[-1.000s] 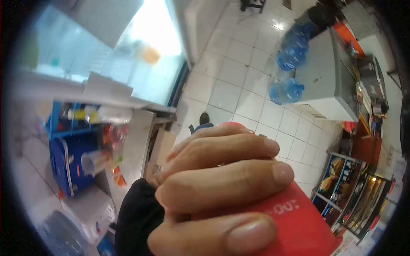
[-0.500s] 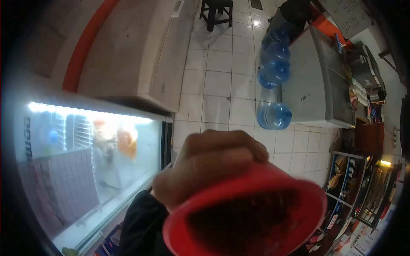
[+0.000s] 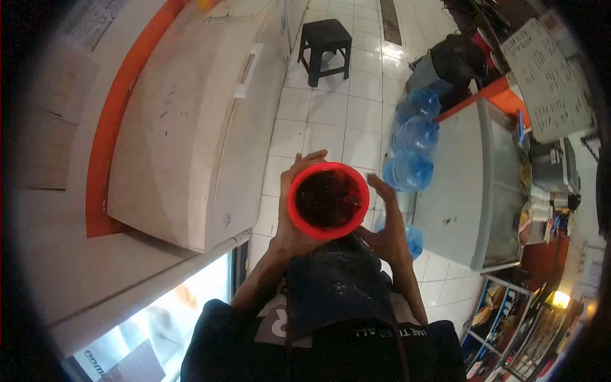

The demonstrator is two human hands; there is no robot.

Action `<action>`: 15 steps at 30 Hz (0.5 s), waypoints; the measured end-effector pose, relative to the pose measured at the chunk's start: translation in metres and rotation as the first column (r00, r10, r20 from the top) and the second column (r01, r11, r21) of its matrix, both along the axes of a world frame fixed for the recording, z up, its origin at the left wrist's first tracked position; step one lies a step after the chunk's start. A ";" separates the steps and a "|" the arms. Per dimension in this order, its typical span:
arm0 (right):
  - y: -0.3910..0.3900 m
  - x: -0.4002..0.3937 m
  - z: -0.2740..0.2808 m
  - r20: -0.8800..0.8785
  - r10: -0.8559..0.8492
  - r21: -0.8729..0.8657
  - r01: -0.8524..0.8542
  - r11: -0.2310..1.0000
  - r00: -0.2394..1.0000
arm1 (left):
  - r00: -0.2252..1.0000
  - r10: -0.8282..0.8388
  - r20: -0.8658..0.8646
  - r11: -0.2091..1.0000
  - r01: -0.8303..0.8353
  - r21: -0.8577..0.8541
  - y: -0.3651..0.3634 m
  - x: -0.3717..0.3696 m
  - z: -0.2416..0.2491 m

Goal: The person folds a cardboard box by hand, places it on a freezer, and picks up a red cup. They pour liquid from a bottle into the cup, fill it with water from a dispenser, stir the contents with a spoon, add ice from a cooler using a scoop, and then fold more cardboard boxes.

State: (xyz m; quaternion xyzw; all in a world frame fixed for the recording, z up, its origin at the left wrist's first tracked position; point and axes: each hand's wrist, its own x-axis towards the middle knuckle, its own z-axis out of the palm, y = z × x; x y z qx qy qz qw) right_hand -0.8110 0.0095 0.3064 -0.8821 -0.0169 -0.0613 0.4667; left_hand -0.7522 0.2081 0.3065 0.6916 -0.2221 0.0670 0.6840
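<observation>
Red cup [image 3: 329, 233] was held mouth-up before the black top [image 3: 344, 353], probably kept level so its dark contents [image 3: 321, 197] would not spill. Left hand [image 3: 286, 213] grasped its left side; right hand [image 3: 391, 232] was loosely curved just beside the opposite side, apparently unladen, contact unclear, so the cup lay between them.

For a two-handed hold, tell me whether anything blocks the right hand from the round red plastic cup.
Nothing visible does; the right hand curves beside the round red plastic cup. Whether they touch is unclear.
</observation>
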 end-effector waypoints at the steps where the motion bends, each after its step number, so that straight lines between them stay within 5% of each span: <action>1: 0.005 0.030 0.013 0.044 0.085 0.046 -0.087 0.995 0.995 | 1.000 0.016 -0.006 1.000 -0.016 -0.007 -0.007 0.016 -0.003; 6: 0.014 0.146 0.008 0.107 0.269 0.227 -0.286 0.931 0.957 | 0.993 0.035 0.113 0.990 -0.050 0.129 -0.020 0.117 -0.007; 9: 0.009 0.217 0.001 -0.089 0.293 0.420 -0.231 0.877 0.952 | 0.992 -0.022 0.123 0.971 -0.008 0.239 -0.004 0.182 -0.002; 11: 0.013 0.264 0.010 -0.048 0.180 0.090 -0.175 0.980 0.982 | 0.996 0.083 0.021 0.997 -0.083 0.003 0.011 0.217 -0.003; 15: 0.017 0.352 0.026 -0.055 0.196 0.234 -0.179 0.956 0.979 | 0.875 0.294 -0.384 0.891 -0.396 -0.221 0.047 0.274 -0.055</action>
